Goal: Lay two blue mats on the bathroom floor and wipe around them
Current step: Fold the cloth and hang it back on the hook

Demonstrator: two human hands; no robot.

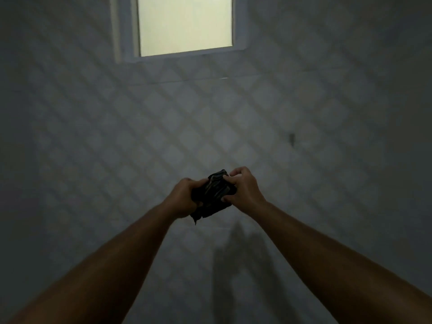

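A dark, bunched-up cloth (215, 195) with faint pale streaks hangs between both my hands, held out at arm's length in front of a tiled wall. My left hand (183, 198) grips its left side and lower corner. My right hand (242, 189) pinches its upper right edge with thumb and fingers. A small tail of the cloth dangles below my left hand. No blue mat is in view, and the floor is not in view either.
The room is dim. A wall of diamond-patterned tiles (163, 127) fills the view. A bright frosted window (184, 24) with a white frame sits high on it. A small dark mark (292, 137) is on the wall to the right.
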